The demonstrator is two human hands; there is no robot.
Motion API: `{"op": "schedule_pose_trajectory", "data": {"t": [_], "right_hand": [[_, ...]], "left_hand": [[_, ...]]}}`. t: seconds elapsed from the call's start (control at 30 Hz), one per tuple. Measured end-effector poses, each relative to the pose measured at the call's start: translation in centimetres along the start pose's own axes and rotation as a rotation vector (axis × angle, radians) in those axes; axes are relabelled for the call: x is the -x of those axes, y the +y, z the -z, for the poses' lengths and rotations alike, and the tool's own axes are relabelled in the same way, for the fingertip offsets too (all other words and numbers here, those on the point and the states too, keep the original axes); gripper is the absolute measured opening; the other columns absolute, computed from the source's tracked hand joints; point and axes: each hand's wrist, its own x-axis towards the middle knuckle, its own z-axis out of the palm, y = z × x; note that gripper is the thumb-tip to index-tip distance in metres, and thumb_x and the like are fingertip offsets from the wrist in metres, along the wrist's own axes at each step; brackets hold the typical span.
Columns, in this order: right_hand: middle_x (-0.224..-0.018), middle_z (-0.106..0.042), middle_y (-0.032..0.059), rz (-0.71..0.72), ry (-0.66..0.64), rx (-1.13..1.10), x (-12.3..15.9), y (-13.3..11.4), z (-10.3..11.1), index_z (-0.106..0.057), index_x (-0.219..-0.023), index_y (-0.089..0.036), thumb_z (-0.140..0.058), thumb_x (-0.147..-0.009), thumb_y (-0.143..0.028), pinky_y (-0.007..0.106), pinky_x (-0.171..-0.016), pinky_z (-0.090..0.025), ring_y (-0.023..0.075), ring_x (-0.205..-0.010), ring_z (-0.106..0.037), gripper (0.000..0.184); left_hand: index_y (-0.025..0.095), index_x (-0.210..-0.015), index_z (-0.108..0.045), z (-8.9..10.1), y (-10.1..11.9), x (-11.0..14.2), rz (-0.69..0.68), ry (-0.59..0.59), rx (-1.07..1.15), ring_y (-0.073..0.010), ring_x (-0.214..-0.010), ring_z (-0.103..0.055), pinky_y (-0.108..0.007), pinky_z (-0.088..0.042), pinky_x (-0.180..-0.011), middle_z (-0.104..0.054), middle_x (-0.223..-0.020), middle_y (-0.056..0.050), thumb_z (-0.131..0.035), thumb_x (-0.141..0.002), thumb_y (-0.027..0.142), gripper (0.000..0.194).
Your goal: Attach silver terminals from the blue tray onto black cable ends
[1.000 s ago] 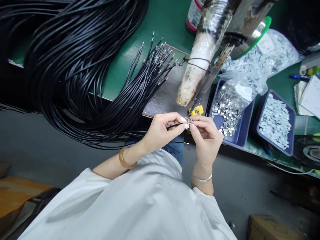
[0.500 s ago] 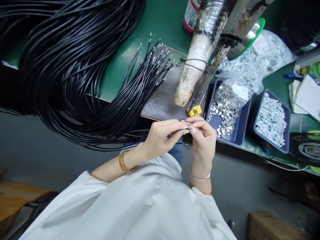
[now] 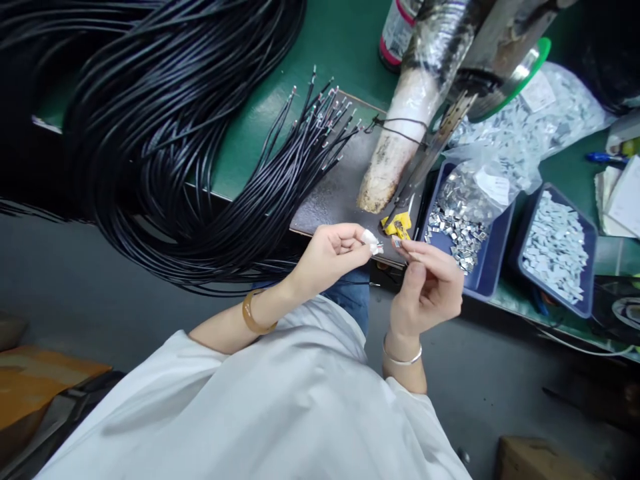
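Observation:
My left hand [image 3: 337,259] is closed, thumb and forefinger pinching the end of a black cable; its fine stripped wires [image 3: 379,248] poke out past the fingertips. The cable's body is mostly hidden by the hand. A short gap to the right, my right hand [image 3: 430,288] pinches a small shiny metal connector [image 3: 397,243] at its fingertips. The connector's exact shape is too small to tell. Just beyond it, yellow tape [image 3: 397,224] wraps the lower end of a metal holder. A large bundle of black cables [image 3: 280,180] lies left of both hands, bare ends pointing away from me.
A blue tray [image 3: 493,267] of loose metal connectors stands right of my right hand. Beside it is another blue tray [image 3: 589,267] of pale flat pieces. A tape-wrapped, soot-stained white tube [image 3: 393,147] slants down over a dark board [image 3: 320,207]. A labelled bottle [image 3: 397,33] stands behind.
My hands were together at the cable end; now they are apart. The right hand has moved right with the small metal connector, while the left keeps its pinch. The view has shifted slightly.

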Motion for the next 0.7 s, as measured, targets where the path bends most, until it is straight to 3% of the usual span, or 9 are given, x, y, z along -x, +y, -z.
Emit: {"op": "schedule_pose_trajectory", "data": {"t": [0.13, 0.33, 0.57, 0.7], "right_hand": [[-0.1, -0.077, 0.0037, 0.151, -0.049, 0.097, 0.1, 0.2, -0.1, -0.068, -0.104, -0.021, -0.065, -0.088, -0.006, 0.032, -0.08, -0.062, 0.0165, -0.092, -0.074, 0.022], [-0.097, -0.076, 0.0032, -0.058, -0.036, -0.024, 0.0, 1.1, -0.4, -0.066, -0.093, -0.021, -0.067, -0.087, -0.009, 0.035, -0.08, -0.063, 0.0172, -0.09, -0.074, 0.014], [-0.1, -0.077, 0.0038, 0.093, -0.116, 0.099, -0.3, 1.3, -0.2, -0.066, -0.091, -0.02, -0.071, -0.081, -0.003, 0.031, -0.082, -0.061, 0.0155, -0.091, -0.074, 0.02], [-0.101, -0.078, 0.0035, 0.147, -0.139, 0.138, -0.4, 1.6, -0.1, -0.064, -0.09, -0.02, -0.071, -0.081, -0.003, 0.03, -0.082, -0.061, 0.0155, -0.091, -0.075, 0.021]], "left_hand": [[0.012, -0.069, -0.064, -0.1, 0.2, -0.2, -0.033, -0.007, -0.011, -0.0034, -0.05, -0.034, -0.017, -0.026, -0.049, -0.047, -0.054, 0.007, -0.077, -0.07, 0.016, 0.013], [0.012, -0.073, -0.069, 0.0, 0.4, -0.5, -0.088, 0.002, -0.017, -0.0046, -0.056, -0.048, -0.017, -0.04, -0.058, -0.063, -0.063, 0.002, -0.072, -0.074, 0.016, 0.006], [0.012, -0.076, -0.071, 0.2, 0.2, -0.7, -0.068, 0.037, -0.044, -0.0081, -0.066, -0.06, -0.02, -0.048, -0.069, -0.07, -0.072, -0.001, -0.073, -0.075, 0.022, 0.01], [0.012, -0.075, -0.07, 0.1, 0.2, -0.9, -0.058, 0.041, -0.064, -0.007, -0.062, -0.056, -0.019, -0.045, -0.064, -0.067, -0.069, 0.0, -0.073, -0.074, 0.022, 0.01]]}}
